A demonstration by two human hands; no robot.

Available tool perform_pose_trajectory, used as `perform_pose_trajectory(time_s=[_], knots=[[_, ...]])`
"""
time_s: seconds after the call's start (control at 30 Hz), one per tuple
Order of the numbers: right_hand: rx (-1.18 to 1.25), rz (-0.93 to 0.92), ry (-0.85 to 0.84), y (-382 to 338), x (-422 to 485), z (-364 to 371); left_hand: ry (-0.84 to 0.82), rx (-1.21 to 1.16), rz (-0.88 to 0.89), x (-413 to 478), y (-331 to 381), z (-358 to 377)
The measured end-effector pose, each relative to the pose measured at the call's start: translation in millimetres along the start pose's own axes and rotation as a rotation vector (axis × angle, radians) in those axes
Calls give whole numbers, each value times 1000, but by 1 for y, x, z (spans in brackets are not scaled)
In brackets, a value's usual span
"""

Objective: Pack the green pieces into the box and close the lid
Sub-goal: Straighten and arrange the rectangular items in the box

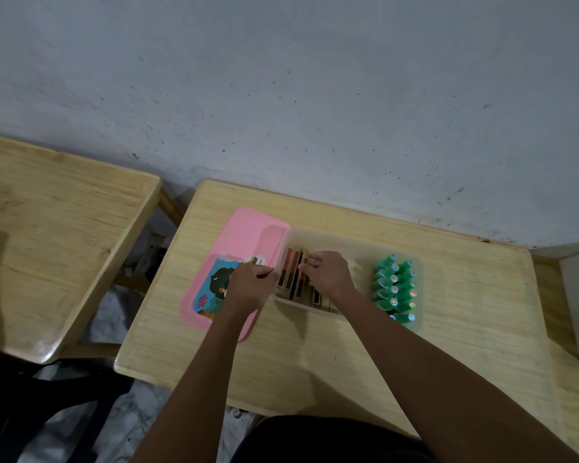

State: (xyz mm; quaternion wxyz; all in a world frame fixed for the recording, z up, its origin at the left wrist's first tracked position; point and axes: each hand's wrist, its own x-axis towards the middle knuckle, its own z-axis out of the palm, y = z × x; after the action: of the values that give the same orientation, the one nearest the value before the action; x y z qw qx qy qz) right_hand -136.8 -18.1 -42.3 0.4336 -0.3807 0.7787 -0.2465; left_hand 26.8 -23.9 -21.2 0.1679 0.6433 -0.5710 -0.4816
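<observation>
Wooden table [448, 295] against a grey wall [315, 78]. Inside the translucent box [358, 243], the right hand [328, 274] pinches a dark red-and-gold piece [302, 279] at the box's left end. The left hand [248, 287], fingers curled together, rests at the box's left wall. Green pieces [395, 289] stand in 2 rows at the box's right end, well apart from both hands. The pink lid [241, 235] lies just left of the box.

Right hand [328, 274] hides middle of box [358, 243] contents; fingertip grip unclear. Left hand [248, 287] covers part of lid [244, 233] label. Surface [465, 295] near-right corner cut off by frame edge.
</observation>
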Motion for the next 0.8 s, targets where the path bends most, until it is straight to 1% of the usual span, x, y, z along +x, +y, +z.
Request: perform_pose_trajectory(time_s=[0.17,0.3,0.4,0.5,0.6,0.7,0.8], knots=[[74,7,73,0,3,4,0,13,-2,-2,2,0],[77,-10,109,4,5,7,2,5,-8,-2,2,1],[65,-17,82,5,6,4,13,13,-10,-1,1,1],[96,41,10,6,7,1,16,26,-15,0,0,1],[149,77,15,5,5,2,3,39,-11,0,-1,1],[140,45,41,6,3,2,0,45,-19,0,-1,1],[72,23,7,8,5,-7,5,57,-18,1,-1,1]])
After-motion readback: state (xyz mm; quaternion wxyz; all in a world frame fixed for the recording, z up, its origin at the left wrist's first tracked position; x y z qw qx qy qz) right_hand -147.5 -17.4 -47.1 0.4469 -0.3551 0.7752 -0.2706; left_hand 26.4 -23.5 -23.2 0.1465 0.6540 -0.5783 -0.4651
